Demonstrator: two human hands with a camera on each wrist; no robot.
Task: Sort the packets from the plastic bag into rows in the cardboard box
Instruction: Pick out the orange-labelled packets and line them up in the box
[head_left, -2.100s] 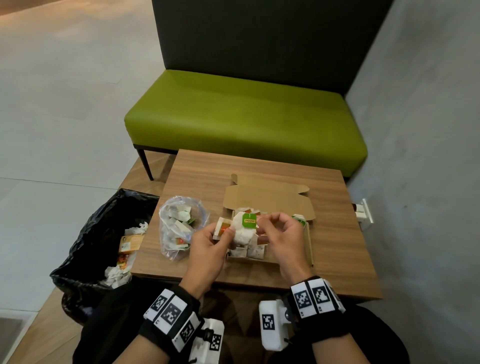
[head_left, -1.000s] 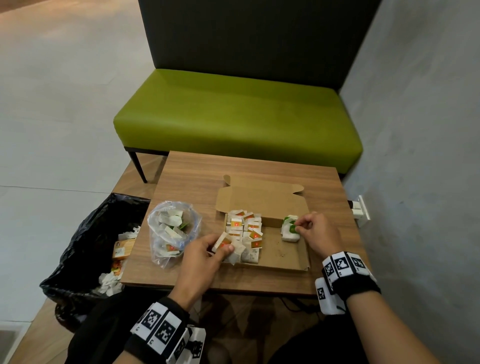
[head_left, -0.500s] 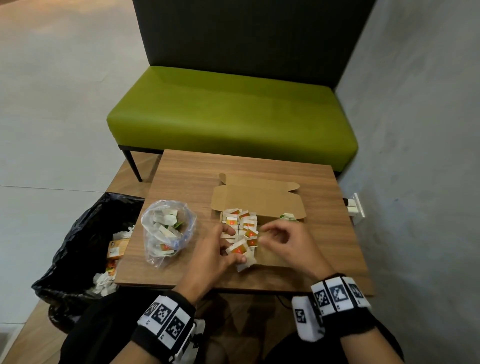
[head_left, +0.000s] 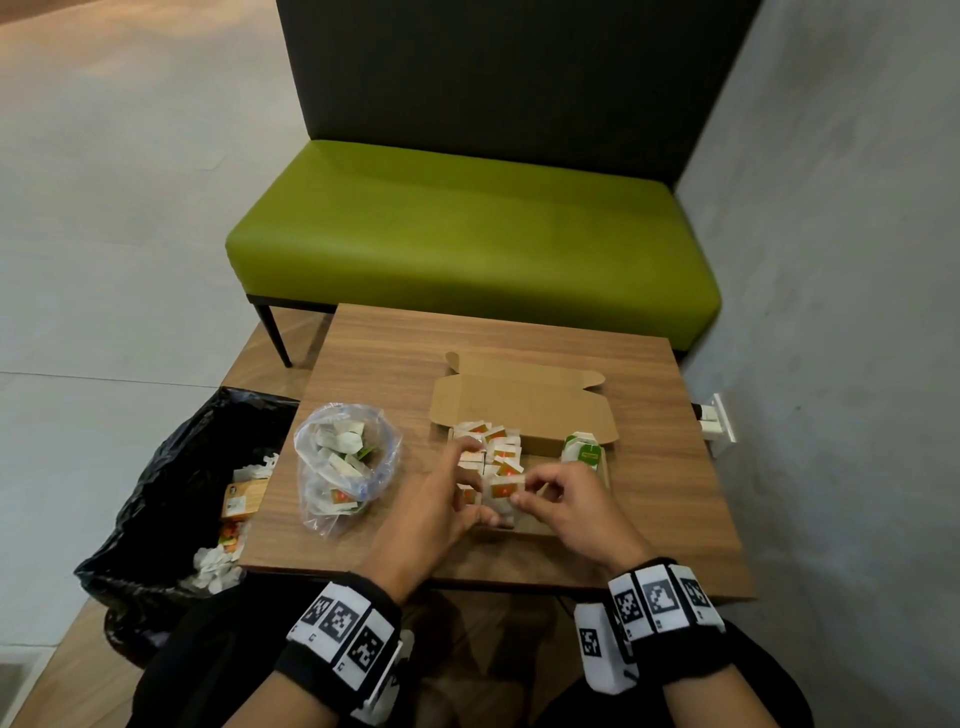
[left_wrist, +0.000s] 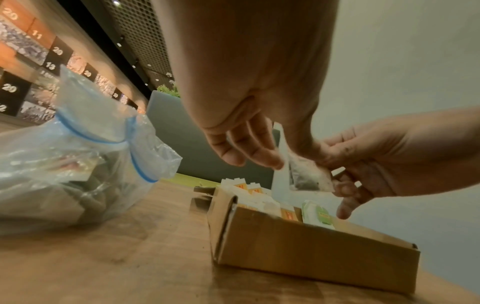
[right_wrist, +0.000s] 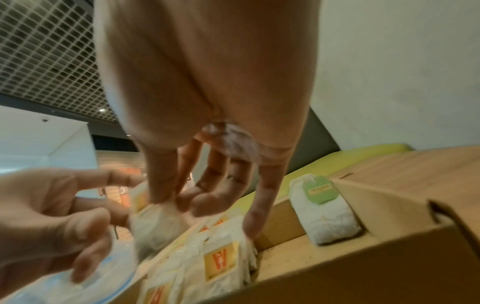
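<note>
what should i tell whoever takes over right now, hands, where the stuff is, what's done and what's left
Left hand and right hand: both pinch one orange-tag packet above the cardboard box.
Box sits open on the table; orange-tag packets fill its left side, green-tag packets stand at its far right.
Plastic bag, left of the box, holds more packets.
Done: part of the orange rows and a start on green.
Left: place the held packet, then empty the bag into rows.
</note>
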